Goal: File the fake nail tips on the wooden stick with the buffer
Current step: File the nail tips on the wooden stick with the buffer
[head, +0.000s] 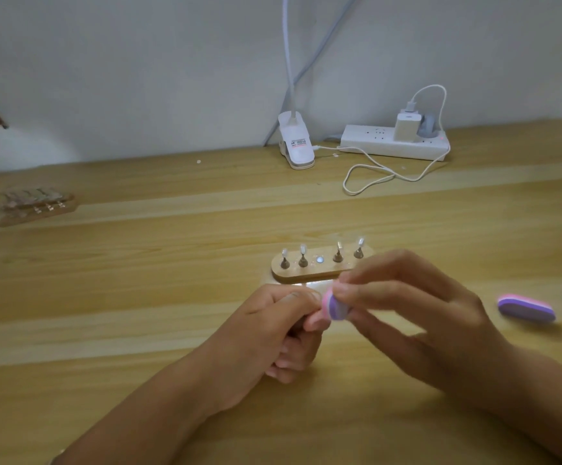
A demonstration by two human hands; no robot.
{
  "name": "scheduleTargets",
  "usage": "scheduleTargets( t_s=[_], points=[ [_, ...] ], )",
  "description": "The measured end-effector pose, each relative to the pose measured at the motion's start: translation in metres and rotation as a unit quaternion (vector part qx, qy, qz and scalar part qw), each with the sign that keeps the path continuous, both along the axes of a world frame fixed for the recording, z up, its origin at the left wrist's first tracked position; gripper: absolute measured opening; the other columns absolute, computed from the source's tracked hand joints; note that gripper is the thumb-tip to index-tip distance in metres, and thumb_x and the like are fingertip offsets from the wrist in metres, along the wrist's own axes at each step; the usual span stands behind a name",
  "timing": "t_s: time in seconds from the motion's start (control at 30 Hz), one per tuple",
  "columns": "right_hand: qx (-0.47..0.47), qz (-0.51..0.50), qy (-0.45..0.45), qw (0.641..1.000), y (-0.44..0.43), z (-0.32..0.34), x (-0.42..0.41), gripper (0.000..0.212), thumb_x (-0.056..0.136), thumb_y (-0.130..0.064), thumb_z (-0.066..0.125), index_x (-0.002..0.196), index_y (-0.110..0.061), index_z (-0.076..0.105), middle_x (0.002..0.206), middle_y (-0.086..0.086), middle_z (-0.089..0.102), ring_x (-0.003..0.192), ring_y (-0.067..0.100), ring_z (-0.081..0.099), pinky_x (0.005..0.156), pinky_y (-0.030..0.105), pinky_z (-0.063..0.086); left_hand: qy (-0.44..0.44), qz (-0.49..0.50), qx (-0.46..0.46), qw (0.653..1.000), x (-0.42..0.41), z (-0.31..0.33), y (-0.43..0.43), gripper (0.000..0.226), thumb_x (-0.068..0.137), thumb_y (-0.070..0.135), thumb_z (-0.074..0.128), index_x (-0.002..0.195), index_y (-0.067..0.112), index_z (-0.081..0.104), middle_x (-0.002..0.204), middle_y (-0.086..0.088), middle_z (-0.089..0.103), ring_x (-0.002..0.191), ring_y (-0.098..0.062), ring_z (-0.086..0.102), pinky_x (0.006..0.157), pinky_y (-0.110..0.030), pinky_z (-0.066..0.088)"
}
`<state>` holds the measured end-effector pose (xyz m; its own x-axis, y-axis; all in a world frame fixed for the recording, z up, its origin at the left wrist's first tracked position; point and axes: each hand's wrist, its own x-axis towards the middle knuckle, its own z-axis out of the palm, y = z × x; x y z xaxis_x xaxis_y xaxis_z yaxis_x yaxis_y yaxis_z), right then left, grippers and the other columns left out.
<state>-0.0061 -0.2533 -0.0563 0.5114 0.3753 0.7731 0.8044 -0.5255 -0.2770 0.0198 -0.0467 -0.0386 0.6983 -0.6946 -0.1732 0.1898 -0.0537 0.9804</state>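
Observation:
My right hand point(420, 317) pinches a pink and purple buffer point(333, 307) between thumb and fingertips. Its end meets the fingertips of my left hand point(283, 327), which is curled tight around something small that my fingers hide. Just behind both hands lies an oval wooden stand point(309, 271) with several clear nail tips point(303, 250) upright on metal pegs and one empty magnet spot in the middle.
A second pink and purple buffer point(526, 308) lies on the wooden table point(138, 297) to the right. Another wooden stand with nail tips point(34, 204) sits far left. At the back stand a white clip lamp point(296, 142), a power strip point(393, 142) and a looped white cable point(370, 177).

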Motion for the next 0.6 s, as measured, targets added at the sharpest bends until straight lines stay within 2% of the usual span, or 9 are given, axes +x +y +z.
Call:
scheduleTargets(
  t_s=[0.13, 0.23, 0.33, 0.47, 0.53, 0.6],
  points=[
    [-0.03, -0.025, 0.003, 0.999, -0.005, -0.001, 0.005, 0.018, 0.095, -0.008, 0.062, 0.108, -0.002, 0.074, 0.101, 0.014, 0.067, 0.093, 0.022, 0.068, 0.082, 0.033, 0.055, 0.021, -0.01, -0.011, 1.0, 0.001, 0.001, 0.001, 0.032, 0.092, 0.027, 0.037, 0.061, 0.022, 0.041, 0.049, 0.003, 0.024, 0.044, -0.013, 0.019, 0.042, -0.023, 0.016],
    [0.001, -0.014, 0.003, 1.0, -0.004, 0.002, 0.003, 0.017, 0.095, -0.009, 0.063, 0.11, -0.01, 0.071, 0.104, 0.012, 0.066, 0.098, 0.018, 0.067, 0.086, 0.03, 0.054, 0.032, -0.01, -0.022, 0.999, 0.002, 0.001, 0.001, 0.032, 0.092, 0.027, 0.038, 0.061, 0.022, 0.041, 0.049, 0.004, 0.023, 0.044, -0.012, 0.019, 0.042, -0.023, 0.014],
    [-0.018, 0.014, -0.019, 1.0, 0.003, -0.002, -0.003, 0.022, 0.097, -0.006, 0.063, 0.118, -0.009, 0.068, 0.105, 0.011, 0.066, 0.098, 0.021, 0.067, 0.085, 0.029, 0.053, 0.039, -0.016, -0.031, 0.999, 0.001, 0.0, 0.001, 0.032, 0.093, 0.027, 0.038, 0.062, 0.02, 0.037, 0.048, 0.005, 0.022, 0.043, -0.012, 0.018, 0.042, -0.022, 0.015],
    [-0.006, -0.033, -0.013, 0.999, -0.006, 0.0, 0.004, 0.017, 0.092, -0.005, 0.065, 0.108, 0.0, 0.071, 0.102, 0.015, 0.067, 0.096, 0.022, 0.067, 0.082, 0.035, 0.055, 0.082, -0.024, -0.071, 0.994, 0.002, 0.002, 0.003, 0.031, 0.092, 0.027, 0.039, 0.061, 0.023, 0.04, 0.047, 0.009, 0.022, 0.042, -0.009, 0.018, 0.04, -0.019, 0.014],
    [0.006, -0.01, -0.022, 1.0, -0.002, 0.0, -0.001, 0.016, 0.095, -0.005, 0.065, 0.11, -0.006, 0.071, 0.104, 0.013, 0.066, 0.099, 0.019, 0.066, 0.085, 0.031, 0.054, 0.086, -0.028, -0.08, 0.993, 0.002, 0.001, 0.003, 0.031, 0.093, 0.027, 0.039, 0.061, 0.023, 0.038, 0.046, 0.01, 0.023, 0.041, -0.009, 0.017, 0.04, -0.018, 0.014],
    [-0.02, 0.011, -0.04, 0.999, 0.003, -0.004, -0.005, 0.022, 0.096, -0.002, 0.064, 0.116, -0.009, 0.068, 0.105, 0.014, 0.067, 0.1, 0.022, 0.067, 0.087, 0.03, 0.053, 0.09, -0.035, -0.086, 0.992, 0.002, 0.001, 0.003, 0.032, 0.092, 0.027, 0.04, 0.062, 0.021, 0.033, 0.045, 0.01, 0.023, 0.04, -0.008, 0.017, 0.04, -0.017, 0.014]
  ],
)
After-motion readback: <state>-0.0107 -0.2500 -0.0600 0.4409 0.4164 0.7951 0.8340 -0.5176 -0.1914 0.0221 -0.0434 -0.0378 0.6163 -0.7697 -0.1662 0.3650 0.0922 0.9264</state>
